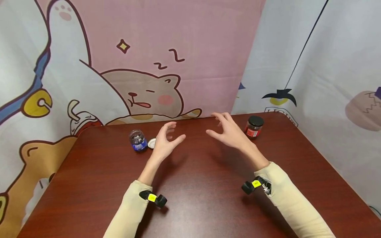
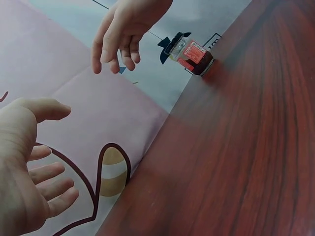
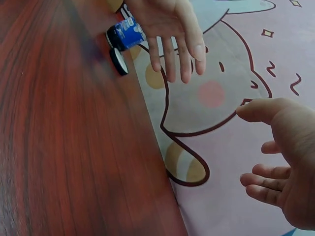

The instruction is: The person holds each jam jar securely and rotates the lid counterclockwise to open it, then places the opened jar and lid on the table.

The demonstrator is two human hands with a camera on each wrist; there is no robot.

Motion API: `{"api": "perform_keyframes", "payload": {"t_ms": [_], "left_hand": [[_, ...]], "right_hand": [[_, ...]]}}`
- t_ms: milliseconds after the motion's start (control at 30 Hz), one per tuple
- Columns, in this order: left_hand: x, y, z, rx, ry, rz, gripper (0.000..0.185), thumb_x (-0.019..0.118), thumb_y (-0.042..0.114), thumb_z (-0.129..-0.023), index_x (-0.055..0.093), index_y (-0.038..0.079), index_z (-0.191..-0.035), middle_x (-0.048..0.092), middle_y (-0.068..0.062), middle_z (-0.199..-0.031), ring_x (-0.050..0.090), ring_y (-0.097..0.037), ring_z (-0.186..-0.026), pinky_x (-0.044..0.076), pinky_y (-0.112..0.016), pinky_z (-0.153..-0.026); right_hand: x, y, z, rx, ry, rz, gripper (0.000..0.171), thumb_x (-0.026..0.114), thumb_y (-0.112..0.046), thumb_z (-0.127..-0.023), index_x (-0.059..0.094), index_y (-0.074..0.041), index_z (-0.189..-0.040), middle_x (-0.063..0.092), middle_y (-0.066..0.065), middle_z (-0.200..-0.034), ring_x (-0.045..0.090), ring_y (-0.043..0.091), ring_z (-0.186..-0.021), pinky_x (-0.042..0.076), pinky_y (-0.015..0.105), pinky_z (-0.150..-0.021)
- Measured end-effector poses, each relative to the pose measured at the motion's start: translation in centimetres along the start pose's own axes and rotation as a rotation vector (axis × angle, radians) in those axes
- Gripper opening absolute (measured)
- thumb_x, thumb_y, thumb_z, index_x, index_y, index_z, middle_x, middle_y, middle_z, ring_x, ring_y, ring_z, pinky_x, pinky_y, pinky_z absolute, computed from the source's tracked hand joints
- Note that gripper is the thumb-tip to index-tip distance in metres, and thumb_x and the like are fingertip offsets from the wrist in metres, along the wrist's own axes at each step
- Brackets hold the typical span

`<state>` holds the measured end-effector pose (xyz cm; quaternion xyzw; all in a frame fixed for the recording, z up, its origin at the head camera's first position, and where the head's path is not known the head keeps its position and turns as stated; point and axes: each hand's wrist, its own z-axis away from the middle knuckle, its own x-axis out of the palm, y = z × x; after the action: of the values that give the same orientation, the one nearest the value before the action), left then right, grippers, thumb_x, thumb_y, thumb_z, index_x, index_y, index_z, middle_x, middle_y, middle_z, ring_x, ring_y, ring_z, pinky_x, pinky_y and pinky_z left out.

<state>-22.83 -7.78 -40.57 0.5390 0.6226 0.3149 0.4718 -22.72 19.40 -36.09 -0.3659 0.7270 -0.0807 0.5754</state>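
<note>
Both hands hang in the air above the dark red-brown counter (image 1: pixel 190 198), palms turned toward each other with a gap between them, and neither holds anything. The left hand (image 1: pixel 165 142) has its fingers loosely spread and a little bent, thumb pointing inward toward the other hand — its grip is apart, closed on nothing. Just to its left, near the back edge of the counter, stands a small glass jar with a blue label (image 1: pixel 138 140), its mouth uncovered, and a white lid (image 1: pixel 151 143) lies flat on the counter between that jar and the hand, close beside the jar. The right hand (image 1: pixel 227 132) is likewise raised, fingers curved and separated, thumb reaching left — its grip is apart too. Just beyond it to the right sits a second small jar with a red label (image 1: pixel 254 126), upright and capped with a black lid, close to the back edge. The two jars are well apart, with both hands between them. From the left wrist view the red-labelled jar shows at the counter's edge beyond the right hand's dangling fingers; from the right wrist view the blue-labelled jar and its white lid sit just behind the left hand. Pale sleeves cover both forearms, and a cartoon-printed cloth backdrop (image 1: pixel 166 59) rises behind the counter.
</note>
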Motion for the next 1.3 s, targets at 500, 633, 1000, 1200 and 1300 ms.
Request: {"api": "perform_keyframes", "payload": {"t_ms": [500, 633, 1000, 1200, 1300], "left_hand": [[1.7, -0.7, -0.4, -0.011, -0.039, -0.033, 0.061, 0.083, 0.022, -0.085, 0.055, 0.006, -0.136, 0.059, -0.011, -0.134, 0.055, -0.028, -0.122, 0.046, -0.053, -0.098], [2.2, -0.6, -0.5, -0.023, -0.05, -0.047, 0.061, 0.083, 0.022, -0.085, 0.055, 0.007, -0.136, 0.059, -0.01, -0.134, 0.055, -0.027, -0.123, 0.047, -0.051, -0.098], [3.8, -0.4, -0.9, -0.021, -0.074, -0.033, 0.063, 0.082, 0.023, -0.084, 0.054, 0.006, -0.137, 0.058, -0.013, -0.133, 0.053, -0.031, -0.124, 0.046, -0.053, -0.099], [4.6, -0.6, -1.0, -0.022, -0.088, -0.03, 0.062, 0.082, 0.024, -0.085, 0.054, 0.006, -0.137, 0.058, -0.013, -0.132, 0.052, -0.033, -0.125, 0.046, -0.053, -0.099], [5.0, -0.5, -1.1, -0.024, -0.093, -0.026, 0.062, 0.082, 0.023, -0.084, 0.054, 0.006, -0.137, 0.058, -0.014, -0.132, 0.052, -0.034, -0.125, 0.045, -0.053, -0.099]], "right_hand": [[-2.3, 2.3, 1.0, 0.078, -0.001, 0.05, 0.069, 0.069, -0.044, -0.093, 0.044, -0.012, -0.149, 0.047, 0.016, -0.128, 0.053, 0.029, -0.105, 0.046, 0.05, -0.087], [-3.0, 3.0, 1.4, 0.102, 0.003, 0.046, 0.07, 0.068, -0.044, -0.094, 0.043, -0.01, -0.149, 0.046, 0.018, -0.127, 0.052, 0.031, -0.106, 0.046, 0.052, -0.087], [-4.7, 4.7, 2.1, 0.136, 0.03, 0.062, 0.072, 0.068, -0.043, -0.094, 0.041, -0.007, -0.151, 0.044, 0.021, -0.13, 0.054, 0.037, -0.106, 0.045, 0.052, -0.086], [-5.4, 6.2, 2.8, 0.149, 0.066, 0.081, 0.072, 0.069, -0.04, -0.094, 0.042, -0.004, -0.15, 0.045, 0.022, -0.128, 0.053, 0.032, -0.094, 0.044, 0.047, -0.082], [-5.8, 6.9, 3.1, 0.183, 0.071, 0.081, 0.073, 0.069, -0.042, -0.094, 0.042, -0.004, -0.15, 0.043, 0.024, -0.133, 0.053, 0.034, -0.095, 0.043, 0.048, -0.081]]}}
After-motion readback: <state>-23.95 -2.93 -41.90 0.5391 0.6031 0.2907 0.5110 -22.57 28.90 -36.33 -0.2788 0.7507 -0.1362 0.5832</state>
